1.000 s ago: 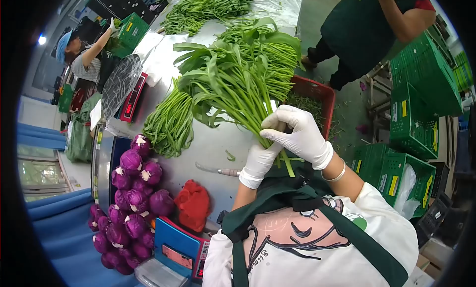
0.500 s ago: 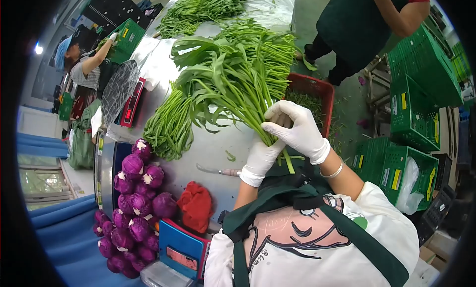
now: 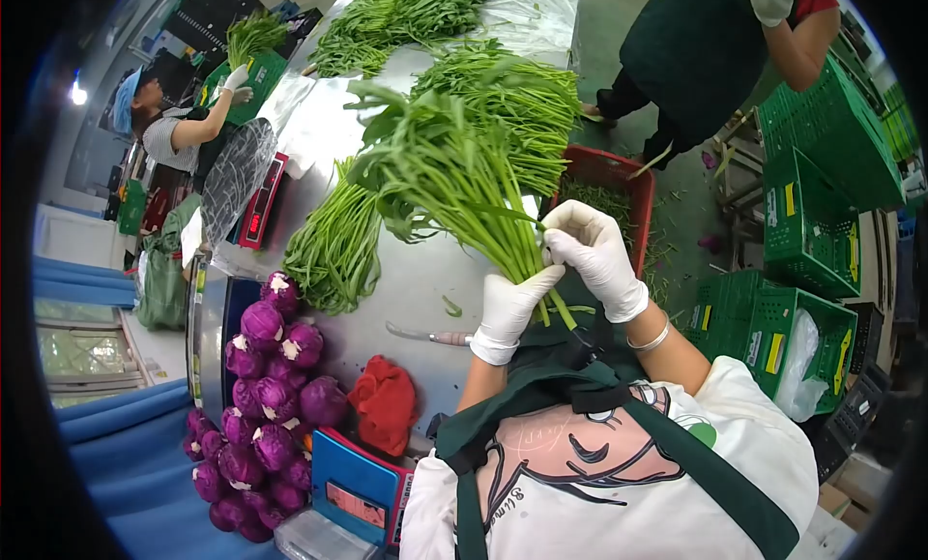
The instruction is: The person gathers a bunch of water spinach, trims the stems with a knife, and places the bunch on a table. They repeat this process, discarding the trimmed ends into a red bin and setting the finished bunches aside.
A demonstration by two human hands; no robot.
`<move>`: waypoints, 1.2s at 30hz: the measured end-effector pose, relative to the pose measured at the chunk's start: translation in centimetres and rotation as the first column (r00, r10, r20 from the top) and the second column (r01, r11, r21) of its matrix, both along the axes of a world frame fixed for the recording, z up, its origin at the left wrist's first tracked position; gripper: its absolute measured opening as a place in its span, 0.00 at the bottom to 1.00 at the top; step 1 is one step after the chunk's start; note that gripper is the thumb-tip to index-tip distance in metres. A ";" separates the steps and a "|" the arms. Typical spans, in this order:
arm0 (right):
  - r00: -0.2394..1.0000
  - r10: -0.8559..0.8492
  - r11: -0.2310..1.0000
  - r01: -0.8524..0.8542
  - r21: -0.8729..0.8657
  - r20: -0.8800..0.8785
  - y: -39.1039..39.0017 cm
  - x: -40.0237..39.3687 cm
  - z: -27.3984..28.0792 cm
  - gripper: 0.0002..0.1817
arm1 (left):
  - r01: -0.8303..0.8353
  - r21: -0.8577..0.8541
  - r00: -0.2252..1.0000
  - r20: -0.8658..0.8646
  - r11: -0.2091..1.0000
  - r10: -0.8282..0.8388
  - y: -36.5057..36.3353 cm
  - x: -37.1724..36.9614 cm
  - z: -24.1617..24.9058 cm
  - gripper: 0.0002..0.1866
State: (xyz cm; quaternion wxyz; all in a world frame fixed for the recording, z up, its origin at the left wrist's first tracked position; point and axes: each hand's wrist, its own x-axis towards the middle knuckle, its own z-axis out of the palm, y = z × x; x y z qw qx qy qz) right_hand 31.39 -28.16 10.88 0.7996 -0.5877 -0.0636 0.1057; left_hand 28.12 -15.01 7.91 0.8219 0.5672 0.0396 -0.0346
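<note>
A bunch of long-stemmed leafy greens (image 3: 474, 197), which look like water spinach, is gripped near its cut ends by my gloved left hand (image 3: 512, 310). The leaves fan out up and to the left over the table. Just right of the stems, my gloved right hand (image 3: 601, 260) pinches a single leafy stem (image 3: 522, 215) at the edge of the bunch. On the table left of my left wrist lies a knife (image 3: 430, 335) with a pale handle. More greens (image 3: 333, 246) lie left of the bunch, and a larger pile (image 3: 532, 105) lies beyond it.
Purple cabbages (image 3: 271, 396) are heaped at lower left beside a red cloth (image 3: 383, 403) and a blue-and-red device (image 3: 356, 487). A red bin (image 3: 646, 207) with trimmings stands at right, near green crates (image 3: 807, 221). Two people work nearby, one at left, one at upper right.
My right hand has shifted slightly right, pulling a stem outward from the bunch. The person at left now lifts a bunch of greens. The person at upper right has lowered a gloved hand.
</note>
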 end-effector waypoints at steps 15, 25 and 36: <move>0.984 0.118 0.987 -0.131 0.093 0.131 -0.8 -3.0 -0.4 0.12 | -0.129 -0.353 0.991 -0.064 0.927 0.113 0.9 0.7 -1.8 0.16; 0.843 -0.364 0.718 0.525 -0.458 0.396 -6.0 2.2 -3.3 0.22 | -0.189 0.046 0.982 0.035 0.981 0.188 1.5 0.8 -1.2 0.15; 0.835 -0.026 0.816 0.335 -0.470 0.549 1.2 1.1 3.6 0.14 | 0.063 0.038 0.998 -0.011 0.997 -0.063 0.1 -0.5 0.2 0.24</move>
